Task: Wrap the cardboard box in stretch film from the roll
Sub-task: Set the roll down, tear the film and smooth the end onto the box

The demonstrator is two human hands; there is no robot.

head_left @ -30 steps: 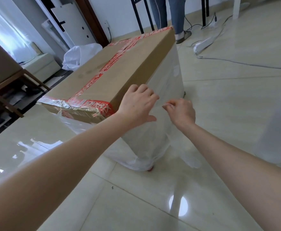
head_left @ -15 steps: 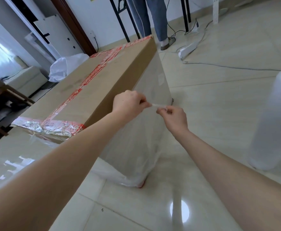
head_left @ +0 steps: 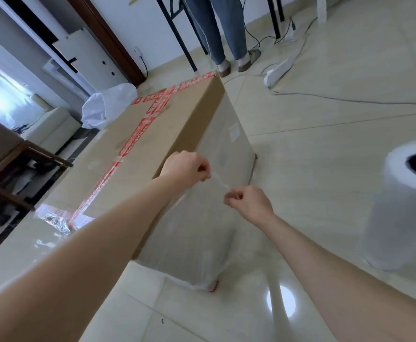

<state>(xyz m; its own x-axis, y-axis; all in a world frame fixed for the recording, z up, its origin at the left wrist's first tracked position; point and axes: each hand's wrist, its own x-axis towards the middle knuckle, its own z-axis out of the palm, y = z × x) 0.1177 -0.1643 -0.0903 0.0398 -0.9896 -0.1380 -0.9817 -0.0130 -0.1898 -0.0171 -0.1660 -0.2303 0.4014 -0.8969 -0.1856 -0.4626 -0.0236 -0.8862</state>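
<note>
Desk: What's changed?

Op: Both hands have drawn apart since half a second ago. I see my right hand [head_left: 248, 203] lower and further right of my left hand [head_left: 186, 169]. The view has swung too, so the roll [head_left: 404, 211] now shows its dark core.

Desk: Grip?

Op: Each hand is curled, with its fingertips pinching a twisted strand of film [head_left: 220, 182]. The strand is taut between them and slants down from left to right.

Desk: And the box?

Op: I have the box [head_left: 152, 144] standing on the tiled floor [head_left: 325, 144], just beyond my hands. My left hand is at its top right edge, and my right hangs in front of its film-covered side. Film clouds that side and bunches at the near bottom corner. Red tape [head_left: 137, 134] runs along the top.

Desk: Roll?

Op: It stands upright on the floor to the right, well apart from the box. I can't tell whether the strand runs to it.

Desk: Further out?

Op: A white bag [head_left: 108, 107] lies by the box's far left. A person [head_left: 221, 33] stands past the far end, with a power strip [head_left: 278, 70] nearby.
</note>
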